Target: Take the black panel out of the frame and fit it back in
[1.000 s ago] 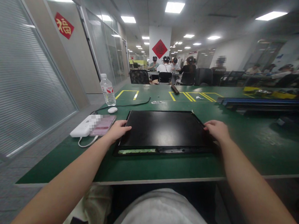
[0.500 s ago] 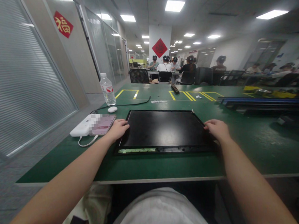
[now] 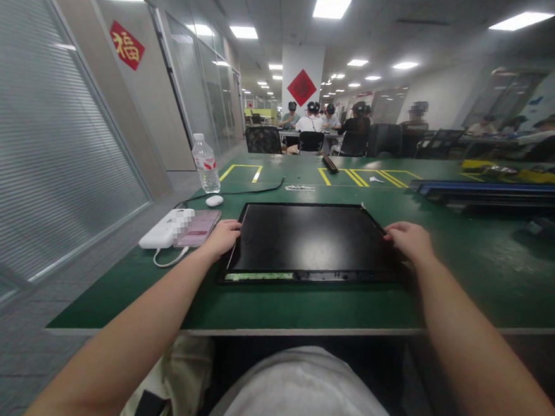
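Note:
A flat black screen panel [image 3: 308, 237] lies face up on the green table [image 3: 476, 270] in front of me, with a thin green circuit strip [image 3: 258, 276] along its near edge. My left hand [image 3: 222, 236] rests on the panel's left edge, fingers curled over it. On the right edge, my right hand [image 3: 410, 240] grips the panel the same way.
Left of the panel lie a phone [image 3: 198, 227] on a white power bank [image 3: 162, 230], a white earbud case [image 3: 214, 200], a water bottle [image 3: 206, 164] and a black cable [image 3: 248, 191]. A long blue-edged unit [image 3: 490, 191] sits at the right. Several people sit at far tables.
My head has turned slightly, so the view shifted right. Both hands stay on the panel's edges; my left fingers slid a little off the panel's top onto its rim.

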Motion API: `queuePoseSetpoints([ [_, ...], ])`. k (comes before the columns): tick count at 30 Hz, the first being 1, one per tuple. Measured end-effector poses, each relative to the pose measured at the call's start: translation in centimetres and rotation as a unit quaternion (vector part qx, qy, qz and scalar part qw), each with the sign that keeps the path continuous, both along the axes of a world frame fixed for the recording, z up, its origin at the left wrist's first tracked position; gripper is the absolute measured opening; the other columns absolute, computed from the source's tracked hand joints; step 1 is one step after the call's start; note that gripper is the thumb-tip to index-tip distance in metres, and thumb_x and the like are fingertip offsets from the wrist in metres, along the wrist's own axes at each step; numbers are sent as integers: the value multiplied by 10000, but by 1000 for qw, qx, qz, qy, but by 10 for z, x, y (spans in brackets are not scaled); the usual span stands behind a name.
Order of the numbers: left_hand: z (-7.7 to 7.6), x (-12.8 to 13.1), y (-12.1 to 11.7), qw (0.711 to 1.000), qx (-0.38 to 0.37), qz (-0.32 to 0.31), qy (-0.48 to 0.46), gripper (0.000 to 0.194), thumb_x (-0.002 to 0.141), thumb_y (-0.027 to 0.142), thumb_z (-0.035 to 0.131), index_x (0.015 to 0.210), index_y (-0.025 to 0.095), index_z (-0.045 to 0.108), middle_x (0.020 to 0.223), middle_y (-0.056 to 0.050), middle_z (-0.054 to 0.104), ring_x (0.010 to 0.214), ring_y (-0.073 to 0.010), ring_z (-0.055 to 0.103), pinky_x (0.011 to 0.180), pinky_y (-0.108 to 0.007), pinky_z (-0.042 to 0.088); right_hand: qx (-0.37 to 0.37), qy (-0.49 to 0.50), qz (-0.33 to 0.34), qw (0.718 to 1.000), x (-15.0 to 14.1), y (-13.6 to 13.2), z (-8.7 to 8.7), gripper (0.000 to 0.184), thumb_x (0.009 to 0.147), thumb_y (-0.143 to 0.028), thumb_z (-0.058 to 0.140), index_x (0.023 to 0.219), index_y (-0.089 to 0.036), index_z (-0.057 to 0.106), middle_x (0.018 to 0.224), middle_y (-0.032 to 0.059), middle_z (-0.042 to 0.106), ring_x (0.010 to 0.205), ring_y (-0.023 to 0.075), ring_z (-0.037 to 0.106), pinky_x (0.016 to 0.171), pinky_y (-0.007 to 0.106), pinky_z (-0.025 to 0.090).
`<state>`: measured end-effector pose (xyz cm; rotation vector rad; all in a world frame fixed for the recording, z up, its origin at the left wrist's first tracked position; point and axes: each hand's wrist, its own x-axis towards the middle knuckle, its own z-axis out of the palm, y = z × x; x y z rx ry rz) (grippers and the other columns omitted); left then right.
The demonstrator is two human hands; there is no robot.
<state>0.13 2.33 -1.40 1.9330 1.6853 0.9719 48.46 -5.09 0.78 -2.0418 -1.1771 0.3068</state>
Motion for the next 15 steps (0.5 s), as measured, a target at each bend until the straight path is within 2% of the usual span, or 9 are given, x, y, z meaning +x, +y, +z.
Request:
queuePoseSetpoints([
  [6, 9, 6, -9, 1000, -8, -26, -11, 415, 580, 168, 487, 837, 196, 811, 1092, -49, 741, 1138, -279, 618, 1022, -321, 469, 5, -2, 0, 1000, 0, 0, 0, 303, 685, -262, 563, 904, -187, 759, 768, 62, 749, 667, 194, 639, 651, 305, 494],
  [15, 10, 4, -8, 999, 9, -27, 47, 458, 594, 161, 485, 905, 207, 818, 1126, -48, 742, 1183, -277, 598, 1092, -340, 418, 4, -13, 1, 1000, -1, 0, 1, 287, 692, -238, 565, 895, -188, 760, 760, 58, 752, 693, 203, 654, 679, 311, 501],
])
